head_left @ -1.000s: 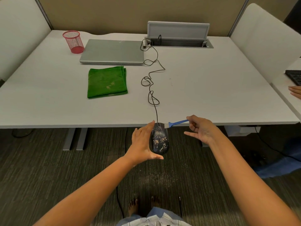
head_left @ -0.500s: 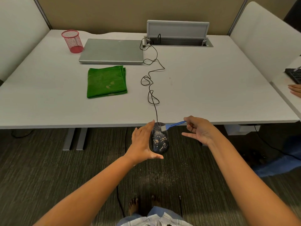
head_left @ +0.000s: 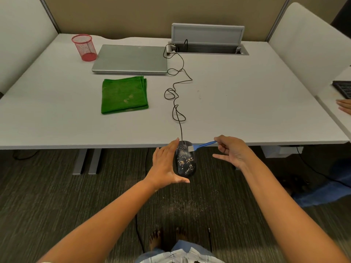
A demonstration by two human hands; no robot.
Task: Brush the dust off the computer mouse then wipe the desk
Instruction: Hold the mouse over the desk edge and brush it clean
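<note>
Black computer mouse, speckled with pale yellow flecks across its back. Blue brush with a whitish bristle head. White desk, a few faint specks near its middle. Green cloth, folded, marked by a couple of yellowish stains. Red mesh pen cup. Silver-grey laptop. Thin black cable. Grey cable tray lid against a tan partition. Dark carpet with fine lighter streaks, dusted perhaps with pale crumbs below the mouse. Plaid white-and-blue shirt hem at the bottom edge
</note>
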